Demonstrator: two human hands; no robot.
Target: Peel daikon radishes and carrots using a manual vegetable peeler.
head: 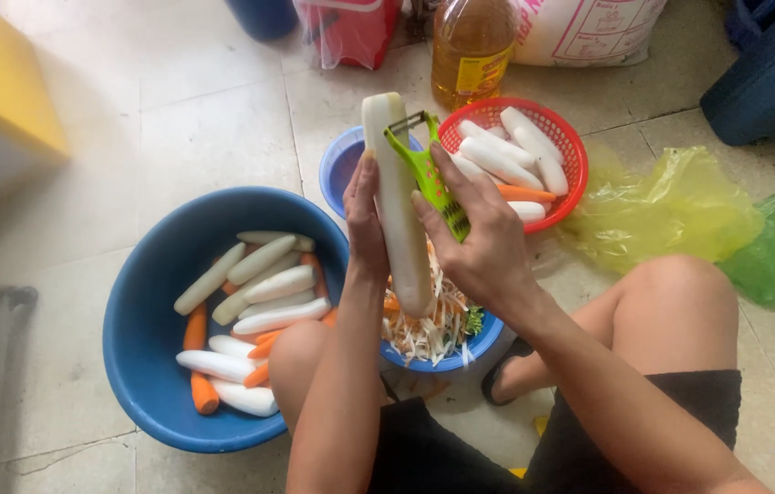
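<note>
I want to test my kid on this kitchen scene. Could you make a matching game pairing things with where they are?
Things:
1. green peeler
2. long white radish
3. red basket
4. big blue basin

Places:
A. in the left hand
B. on the floor at the left
C. in the right hand
D. beyond the hands, holding peeled radishes

Pairs: 1-C, 2-A, 3-D, 4-B

White radish [396, 201] in left hand [364, 229], green peeler [424, 169] in right hand [479, 242], seemingly touching.
</note>
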